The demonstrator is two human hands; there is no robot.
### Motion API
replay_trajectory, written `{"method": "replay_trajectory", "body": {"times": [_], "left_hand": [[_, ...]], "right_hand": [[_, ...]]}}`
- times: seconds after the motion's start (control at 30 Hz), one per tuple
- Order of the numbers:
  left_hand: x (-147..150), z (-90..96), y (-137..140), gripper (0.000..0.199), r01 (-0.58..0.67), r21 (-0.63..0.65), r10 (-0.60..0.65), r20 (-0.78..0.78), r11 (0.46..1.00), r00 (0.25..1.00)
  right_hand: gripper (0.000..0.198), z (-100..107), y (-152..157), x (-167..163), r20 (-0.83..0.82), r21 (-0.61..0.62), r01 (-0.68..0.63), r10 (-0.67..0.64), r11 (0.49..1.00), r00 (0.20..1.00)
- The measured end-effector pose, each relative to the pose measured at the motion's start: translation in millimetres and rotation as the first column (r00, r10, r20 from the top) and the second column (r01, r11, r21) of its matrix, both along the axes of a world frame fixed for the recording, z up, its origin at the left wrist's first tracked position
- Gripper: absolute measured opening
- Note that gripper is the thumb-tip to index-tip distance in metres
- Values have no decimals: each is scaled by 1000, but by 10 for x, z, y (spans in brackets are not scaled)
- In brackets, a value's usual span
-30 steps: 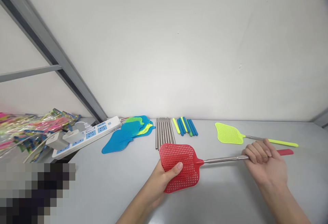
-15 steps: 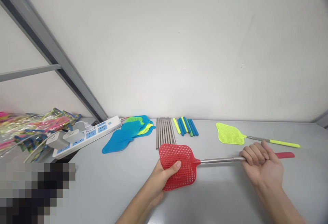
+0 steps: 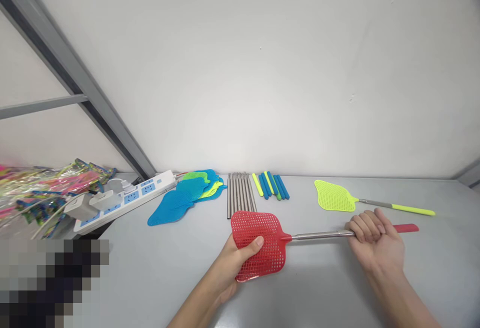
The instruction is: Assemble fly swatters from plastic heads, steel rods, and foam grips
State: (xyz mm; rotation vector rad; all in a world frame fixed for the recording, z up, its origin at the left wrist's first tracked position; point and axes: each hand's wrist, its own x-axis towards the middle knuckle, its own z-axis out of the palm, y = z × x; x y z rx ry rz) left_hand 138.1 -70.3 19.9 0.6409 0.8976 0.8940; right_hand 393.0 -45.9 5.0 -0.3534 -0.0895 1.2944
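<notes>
A red fly swatter (image 3: 270,223) lies level across both my hands, just above the grey table. My left hand (image 3: 235,258) pinches its perforated head, with the thumb on top and the fingers hidden underneath. Around the metal rod near the red handle (image 3: 408,228), my right hand (image 3: 375,240) is closed in a fist. Behind the right hand rests a yellow-green fly swatter (image 3: 335,196) with a metal rod and matching handle. Beyond the red head stand out a row of metal rods (image 3: 240,193) and several blue, yellow and green handles (image 3: 273,185).
Blue and green swatter heads (image 3: 174,207) overlap at the back left. Beside them runs a white power strip (image 3: 131,199) with plugged-in adapters. Clear plastic packaging with colourful items (image 3: 56,188) is piled at the far left. A pale wall (image 3: 285,78) borders the table's back.
My right hand has moved slightly left with the swatter's handle, so the red swatter's rod looks a little shorter. The left hand keeps its hold on the head.
</notes>
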Motion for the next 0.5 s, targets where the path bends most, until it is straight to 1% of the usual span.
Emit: {"method": "replay_trajectory", "body": {"times": [0.2, 0.4, 0.5], "left_hand": [[-12, 19, 16, 40, 18, 25, -17, -52, 1000, 999], [-34, 27, 46, 38, 50, 52, -48, -38, 997, 998], [-43, 12, 53, 37, 43, 61, -40, -56, 997, 998]], "right_hand": [[34, 21, -27, -44, 2, -37, 30, -30, 999, 1000], [34, 43, -28, -104, 7, -76, 46, -46, 996, 999], [34, 51, -29, -127, 20, -95, 57, -55, 994, 998]]}}
